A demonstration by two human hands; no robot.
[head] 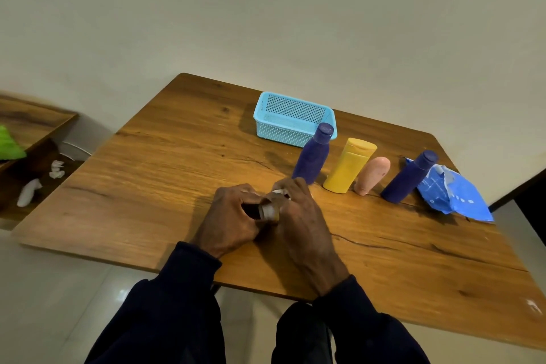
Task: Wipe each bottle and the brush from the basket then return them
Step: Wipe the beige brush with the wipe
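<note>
My left hand [230, 217] grips a small dark bottle [267, 211] with a pale cap, held over the wooden table [153, 174]. My right hand [298, 216] curls round the bottle's cap end and pinches a white wipe [279, 193] against it. Standing in a row behind my hands are a purple bottle [313, 156], a yellow bottle [348, 167], a peach bottle [372, 176] and a second purple bottle [409, 177]. The light blue basket [292, 120] sits further back with nothing visible inside. No brush is visible.
A blue wipe packet [452, 192] lies at the right, behind the second purple bottle. A wooden shelf [29, 121] with a green item stands to the left, with crumpled white wipes [56, 170] on the floor beside it. A wall runs behind the table.
</note>
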